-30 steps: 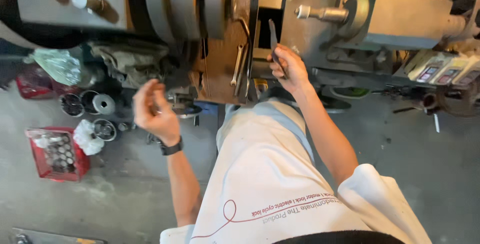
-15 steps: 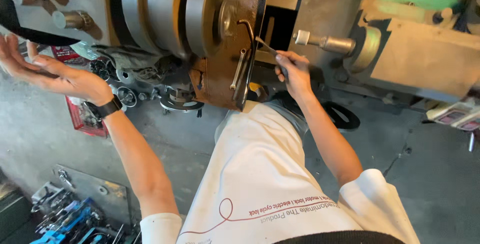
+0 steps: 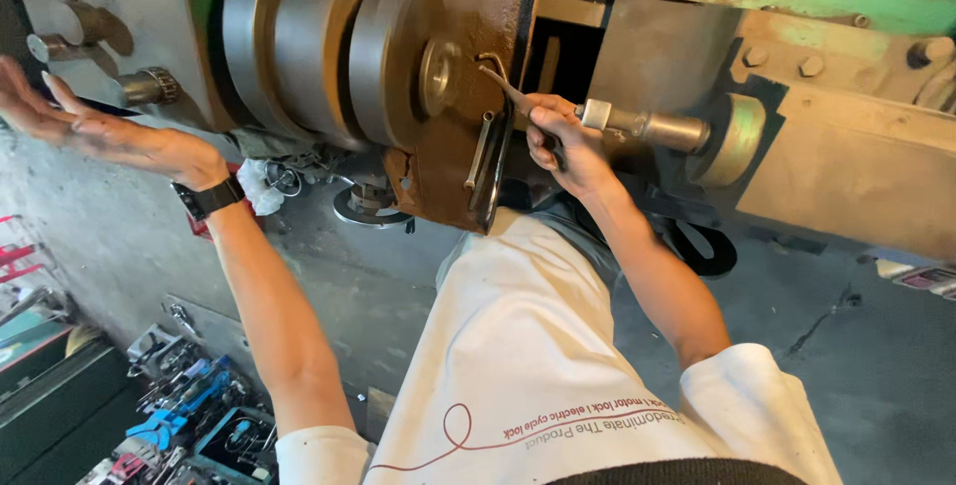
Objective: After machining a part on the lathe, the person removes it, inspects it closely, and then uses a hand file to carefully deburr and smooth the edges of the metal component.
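1. Head view: right hand (image 3: 563, 146) sits just right of the rusty brown plate (image 3: 468, 97) on the lathe, its grip pinched around a thin metal tool (image 3: 503, 87).
2. The tool slants up and left from the fingers, its tip against the plate's right edge, near the round steel hub (image 3: 438, 75).
3. Just right of that hand, and so right of the plate, a steel cylinder (image 3: 647, 126) sticks out sideways from the tailstock; the knuckles lie close to its near end.
4. Left hand (image 3: 95, 131) is far left of the plate, beyond the grey stepped chuck (image 3: 299, 42), palm up and fingers spread wide, holding nothing; a black wristwatch (image 3: 207, 196) bands its wrist.
5. Its fingertips reach close to a short knurled handle (image 3: 149, 87) on the headstock, left of the plate; whether they touch it I cannot tell.
6. Below the plate hangs the person's white shirt (image 3: 518, 346), and lower left of it lie boxes of small tools (image 3: 189, 415) on the concrete floor (image 3: 876, 365).
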